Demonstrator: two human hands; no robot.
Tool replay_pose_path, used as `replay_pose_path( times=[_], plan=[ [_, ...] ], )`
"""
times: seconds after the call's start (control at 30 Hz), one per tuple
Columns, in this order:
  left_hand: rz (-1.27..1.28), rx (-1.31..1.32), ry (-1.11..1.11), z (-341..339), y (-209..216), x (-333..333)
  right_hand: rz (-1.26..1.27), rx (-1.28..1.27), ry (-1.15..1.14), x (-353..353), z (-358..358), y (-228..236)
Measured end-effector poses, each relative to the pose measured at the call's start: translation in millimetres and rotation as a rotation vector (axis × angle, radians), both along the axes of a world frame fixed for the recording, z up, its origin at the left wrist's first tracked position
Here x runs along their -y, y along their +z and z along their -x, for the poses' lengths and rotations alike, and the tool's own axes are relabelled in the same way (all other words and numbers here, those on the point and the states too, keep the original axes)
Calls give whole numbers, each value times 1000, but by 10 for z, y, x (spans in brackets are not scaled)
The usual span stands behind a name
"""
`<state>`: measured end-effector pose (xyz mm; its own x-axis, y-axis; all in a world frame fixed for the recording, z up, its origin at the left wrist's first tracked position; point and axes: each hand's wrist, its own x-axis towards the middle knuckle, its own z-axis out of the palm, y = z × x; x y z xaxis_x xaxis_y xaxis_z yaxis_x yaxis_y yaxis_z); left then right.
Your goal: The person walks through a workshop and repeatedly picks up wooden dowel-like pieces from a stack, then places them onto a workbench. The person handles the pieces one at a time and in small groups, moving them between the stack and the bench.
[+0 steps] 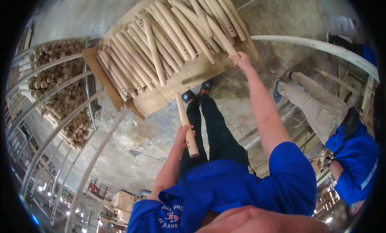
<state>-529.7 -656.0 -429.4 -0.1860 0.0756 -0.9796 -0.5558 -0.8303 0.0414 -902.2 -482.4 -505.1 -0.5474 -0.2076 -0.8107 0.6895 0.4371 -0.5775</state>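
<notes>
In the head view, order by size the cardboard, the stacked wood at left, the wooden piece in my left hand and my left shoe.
Largest first:
Cardboard
Stacked wood
Wooden piece in your left hand
Your left shoe

Head-worn — a near, wide fisheye view facing steeply downward.

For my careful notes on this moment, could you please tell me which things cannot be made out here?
All in the head view:
- Left-hand stick: the part inside the left hand, covered by its fingers.
- Right-hand stick: the part within the right hand, likewise covered.
- Cardboard: its surface under the piled sticks; its top, cut by the upper edge.
- Racked sticks: too small and crowded to count.
</notes>
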Motion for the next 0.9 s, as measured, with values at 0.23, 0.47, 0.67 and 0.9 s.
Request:
replay_pose_path(
  times=[0.23,0.47,0.67,0.9],
  plan=[
    [-242,-41,156,-123,257,-57,872,650,-591,49,-690,607],
    [0,-265,54,292,575,-5,892,626,-417,9,-1390,1047],
    [253,-372,98,610,723,-23,616,588,-111,193,-1835,1440],
    [0,-564,355,783,567,463,665,505,-1,449,-2031,1825]
  ],
)
